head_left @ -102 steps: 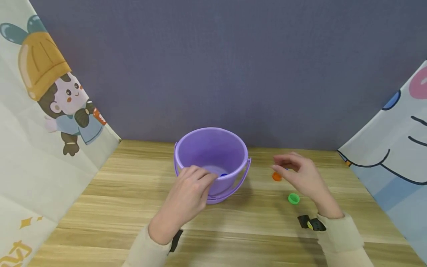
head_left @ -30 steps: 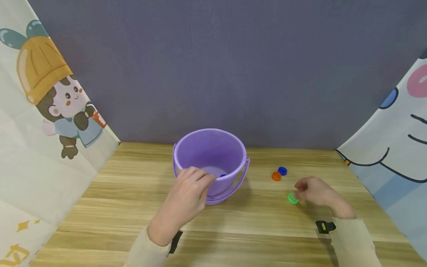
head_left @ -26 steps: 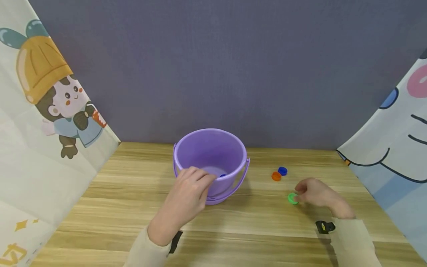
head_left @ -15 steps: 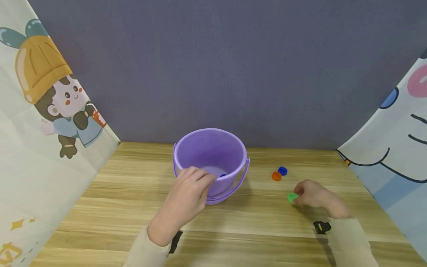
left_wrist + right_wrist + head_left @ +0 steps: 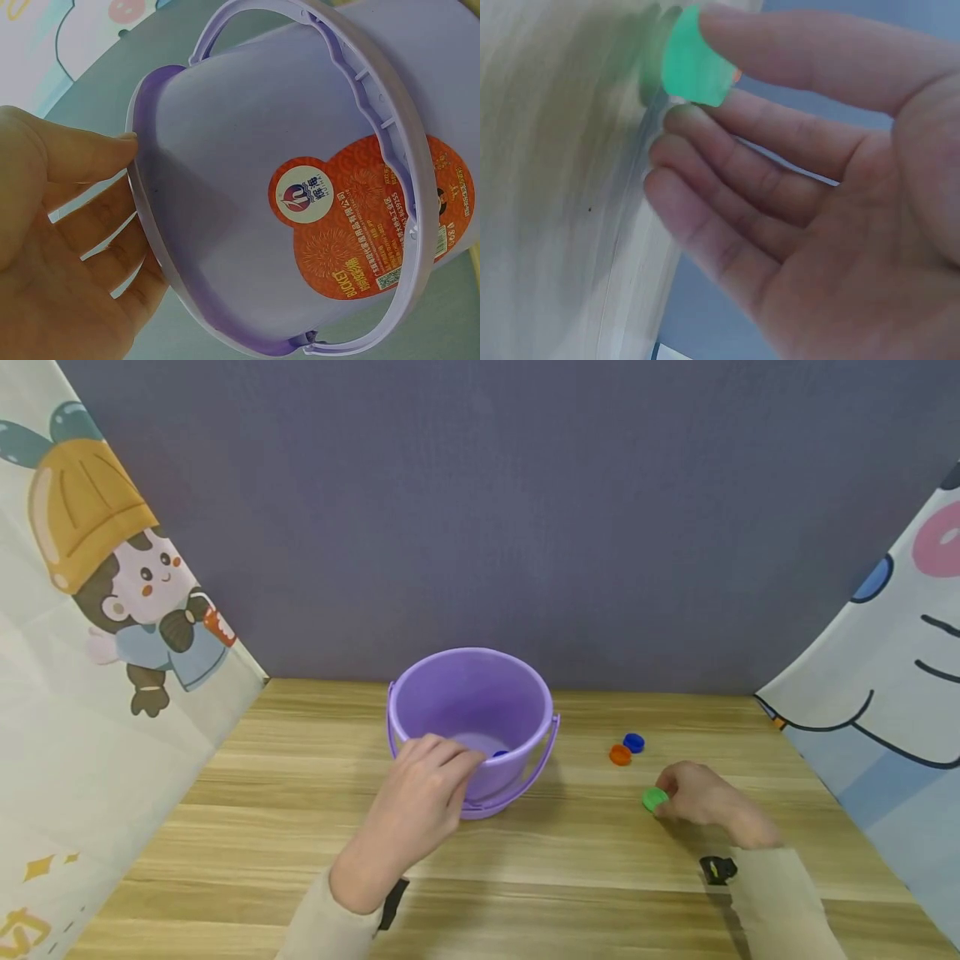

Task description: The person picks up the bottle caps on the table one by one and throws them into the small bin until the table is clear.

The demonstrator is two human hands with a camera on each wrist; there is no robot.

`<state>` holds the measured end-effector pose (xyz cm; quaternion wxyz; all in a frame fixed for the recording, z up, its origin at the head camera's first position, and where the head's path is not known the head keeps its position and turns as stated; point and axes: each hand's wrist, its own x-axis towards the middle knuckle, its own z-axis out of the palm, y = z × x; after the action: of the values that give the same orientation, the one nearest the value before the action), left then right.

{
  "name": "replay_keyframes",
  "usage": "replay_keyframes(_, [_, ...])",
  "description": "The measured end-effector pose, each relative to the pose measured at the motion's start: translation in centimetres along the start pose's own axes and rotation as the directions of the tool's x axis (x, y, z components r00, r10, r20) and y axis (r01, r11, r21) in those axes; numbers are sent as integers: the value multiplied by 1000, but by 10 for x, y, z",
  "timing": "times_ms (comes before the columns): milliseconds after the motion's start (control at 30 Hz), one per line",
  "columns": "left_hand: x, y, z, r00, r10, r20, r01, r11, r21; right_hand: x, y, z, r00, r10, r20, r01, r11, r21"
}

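Observation:
A purple bucket (image 5: pixel 510 781) stands upright on the table, its handle hanging down in front. My left hand (image 5: pixel 420 797) holds the near rim; in the left wrist view the thumb (image 5: pixel 97 154) lies at the outer edge and the fingers pass behind it. Just right of the bucket, my right hand (image 5: pixel 697 795) pinches a green bottle cap (image 5: pixel 655 800) between thumb and fingertips. The right wrist view shows the green cap (image 5: pixel 694 64) close to the wood, the other fingers loosely bent. A bit of something blue (image 5: pixel 500 754) shows on the bucket's floor, mostly hidden by the rim.
Beyond the right hand, an orange cap (image 5: pixel 620 755) and a blue cap (image 5: pixel 633 743) lie side by side on the wood-grain table (image 5: pixel 570 893). A grey-blue wall (image 5: pixel 480 510) closes off the back, and printed white sheets (image 5: pixel 900 743) flank both sides.
The right hand came back from near the orange and blue caps to the green cap, took hold of it and shifted it slightly left. The left hand stayed on the bucket rim.

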<state>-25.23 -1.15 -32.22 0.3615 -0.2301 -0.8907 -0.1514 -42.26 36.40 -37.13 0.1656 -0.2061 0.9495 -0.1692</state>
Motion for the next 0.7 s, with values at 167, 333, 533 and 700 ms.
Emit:
replay_keyframes(167, [-4, -1, -4, 1000, 13, -2, -13, 1000, -4, -7, -8, 7, 998, -32, -48, 34, 998, 54])
replay_keyframes(333, [-9, -2, -7, 1000, 23, 2, -23, 1000, -8, -12, -17, 14, 995, -41, -91, 48, 996, 74])
replay_keyframes(533, [-14, -2, -12, 1000, 28, 11, -28, 999, -19, -18, -25, 23, 989, -58, -138, 65, 997, 45])
replay_keyframes(700, [-19, -3, -16, 999, 34, 10, -34, 999, -27, -22, -31, 29, 986, -51, -160, 61, 996, 58])
